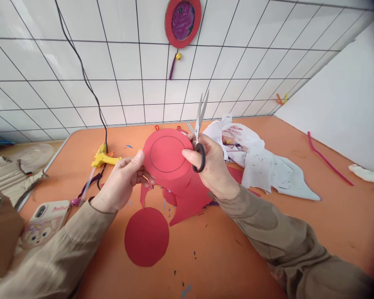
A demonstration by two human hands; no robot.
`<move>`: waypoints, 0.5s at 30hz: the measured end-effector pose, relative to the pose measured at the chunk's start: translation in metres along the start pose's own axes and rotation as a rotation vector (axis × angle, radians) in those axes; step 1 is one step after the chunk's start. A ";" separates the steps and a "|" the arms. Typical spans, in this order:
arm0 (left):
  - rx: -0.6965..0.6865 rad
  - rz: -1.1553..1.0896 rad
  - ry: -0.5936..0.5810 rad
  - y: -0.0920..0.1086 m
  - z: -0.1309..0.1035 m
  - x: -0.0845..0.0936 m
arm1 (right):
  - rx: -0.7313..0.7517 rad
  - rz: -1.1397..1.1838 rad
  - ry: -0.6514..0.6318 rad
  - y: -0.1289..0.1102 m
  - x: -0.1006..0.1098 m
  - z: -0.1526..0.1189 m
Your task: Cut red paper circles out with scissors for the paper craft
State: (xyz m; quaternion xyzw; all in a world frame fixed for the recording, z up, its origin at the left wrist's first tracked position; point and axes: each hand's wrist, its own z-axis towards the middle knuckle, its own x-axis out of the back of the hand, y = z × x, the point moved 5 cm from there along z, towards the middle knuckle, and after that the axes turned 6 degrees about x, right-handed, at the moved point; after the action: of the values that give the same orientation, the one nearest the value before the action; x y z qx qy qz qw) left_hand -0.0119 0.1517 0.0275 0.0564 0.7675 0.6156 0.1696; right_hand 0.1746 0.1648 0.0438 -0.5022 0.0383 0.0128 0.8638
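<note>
Between my two hands is a red paper disc [167, 154] with a smaller circle drawn on it in a thin dark line. My left hand [124, 178] pinches its left edge, thumb on top. With thumb and fingers my right hand [216, 166] grips the disc's right edge and also keeps hold of the scissors [199, 120], whose blades point up and are slightly apart. A second, darker red disc [146, 236] lies flat on the table nearer to me. Red paper scraps [189, 199] lie beneath the held disc.
On the orange table [236, 265] a yellow glue gun [103, 157] lies at left, its cord running up the tiled wall. A phone [45, 222] and torn cardboard [3, 232] are at left. A white plastic bag [252, 145] sits at right. A round ornament [183, 20] hangs above.
</note>
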 end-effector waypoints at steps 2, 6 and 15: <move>0.031 0.042 -0.028 -0.005 0.000 -0.005 | 0.022 0.020 0.036 0.001 0.001 0.000; 0.059 0.037 -0.003 -0.011 0.001 -0.008 | -0.014 0.051 -0.010 0.005 -0.003 -0.003; -0.029 0.089 0.019 -0.001 0.000 0.002 | -0.022 0.008 -0.146 -0.004 -0.004 -0.001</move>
State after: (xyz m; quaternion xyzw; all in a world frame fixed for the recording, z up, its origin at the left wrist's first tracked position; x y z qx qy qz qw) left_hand -0.0136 0.1516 0.0262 0.0822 0.7568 0.6342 0.1354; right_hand 0.1705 0.1622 0.0473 -0.5094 -0.0229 0.0534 0.8586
